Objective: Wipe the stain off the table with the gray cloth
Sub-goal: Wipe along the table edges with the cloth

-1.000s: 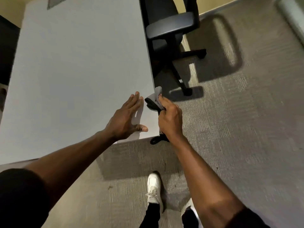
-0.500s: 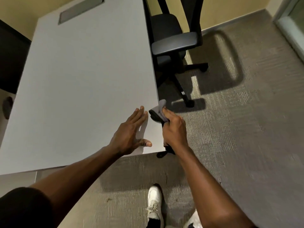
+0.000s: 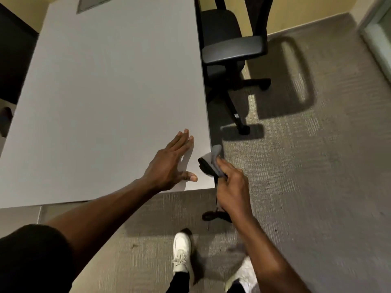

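The light grey table (image 3: 105, 92) fills the left and middle of the view. I see no stain on its surface. My left hand (image 3: 169, 163) lies flat and open on the table near its front right corner, fingers spread. My right hand (image 3: 232, 187) is closed on the gray cloth (image 3: 211, 161), which sticks up from my fingers right at the table's right edge by the corner. A dark part of the cloth hangs below my hand toward the carpet.
A black office chair (image 3: 228, 49) stands close against the table's right side. Grey carpet (image 3: 306, 166) covers the floor to the right and in front. My white shoes (image 3: 182, 252) are below the table's front edge. A dark inset panel (image 3: 101, 3) sits at the table's far end.
The view has tilted so more of the far table and chair shows. Both hands sit lower in frame, holding the same pose at the table corner.
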Tool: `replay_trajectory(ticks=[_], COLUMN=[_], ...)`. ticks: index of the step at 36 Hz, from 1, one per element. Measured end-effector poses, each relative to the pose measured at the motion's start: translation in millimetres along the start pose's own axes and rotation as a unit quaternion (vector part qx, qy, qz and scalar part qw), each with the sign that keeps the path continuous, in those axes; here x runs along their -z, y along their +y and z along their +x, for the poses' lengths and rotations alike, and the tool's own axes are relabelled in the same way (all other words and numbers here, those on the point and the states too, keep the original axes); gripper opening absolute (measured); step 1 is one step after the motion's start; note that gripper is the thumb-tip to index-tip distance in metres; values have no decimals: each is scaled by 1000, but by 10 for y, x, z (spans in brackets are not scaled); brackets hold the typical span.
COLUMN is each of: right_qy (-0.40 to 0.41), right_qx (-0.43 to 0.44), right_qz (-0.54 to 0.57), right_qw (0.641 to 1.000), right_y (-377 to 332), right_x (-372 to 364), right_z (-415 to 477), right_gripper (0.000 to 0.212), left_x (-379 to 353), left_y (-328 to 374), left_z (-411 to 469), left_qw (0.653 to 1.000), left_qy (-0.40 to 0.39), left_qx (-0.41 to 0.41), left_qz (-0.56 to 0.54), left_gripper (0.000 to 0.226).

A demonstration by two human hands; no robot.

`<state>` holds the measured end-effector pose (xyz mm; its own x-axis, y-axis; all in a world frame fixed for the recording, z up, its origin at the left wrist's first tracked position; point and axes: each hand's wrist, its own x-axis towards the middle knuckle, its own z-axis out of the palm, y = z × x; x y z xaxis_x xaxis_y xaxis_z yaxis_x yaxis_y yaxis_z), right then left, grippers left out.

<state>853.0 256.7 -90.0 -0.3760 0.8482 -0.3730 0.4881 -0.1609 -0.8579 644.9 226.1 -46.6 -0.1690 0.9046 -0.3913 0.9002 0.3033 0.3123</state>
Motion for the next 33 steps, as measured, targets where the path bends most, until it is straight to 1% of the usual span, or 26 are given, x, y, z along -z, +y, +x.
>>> replay_trajectory(ticks=[4, 8, 13, 15, 18, 21, 23, 26, 28, 29, 31, 33], right_qy=[19, 31, 28, 32, 48, 83, 98, 101, 108, 119, 150, 181], right_qx=[10, 28, 39, 18, -34, -54, -50, -30, -14, 2, 45, 95], right_qz=[-3, -46, -37, -17, 49, 57, 36, -20, -60, -86, -142, -200], right_qw=[1000, 998, 998, 999, 997, 993, 993, 994, 992, 989, 978, 958], right_y=[-301, -406, -183, -22, 99, -20, -142, -318, -374, -381, -381, -296], right_x=[-11, -63, -41, -30, -94, -160, -161, -164, -209, -251, -367, -546], right_z=[641, 877, 208, -147, -550, -558, -372, 14, 172, 187, 62, -215], right_gripper=[57, 64, 65, 65, 66, 63, 62, 62, 64, 64, 65, 70], left_x=[-3, -2, -34, -55, -105, -131, -141, -156, -190, -214, -288, -355], left_y=[13, 8, -59, -83, -120, -131, -138, -169, -205, -235, -361, -571], left_z=[-4, 0, 21, 31, 45, 43, 42, 27, -57, -128, -327, -535], left_qw=[1000, 1000, 1000, 1000, 999, 999, 999, 999, 997, 993, 980, 970], left_qy=[4, 7, 14, 17, 28, 25, 30, 28, 35, 50, 105, 155], left_qx=[-1, -6, -6, -13, -17, -26, -33, -44, -49, -54, -63, -56], left_qz=[-1, 3, 3, 3, 3, 8, 5, -13, -55, -89, -155, -180], left_gripper=[128, 128, 130, 130, 126, 126, 128, 128, 127, 125, 117, 109])
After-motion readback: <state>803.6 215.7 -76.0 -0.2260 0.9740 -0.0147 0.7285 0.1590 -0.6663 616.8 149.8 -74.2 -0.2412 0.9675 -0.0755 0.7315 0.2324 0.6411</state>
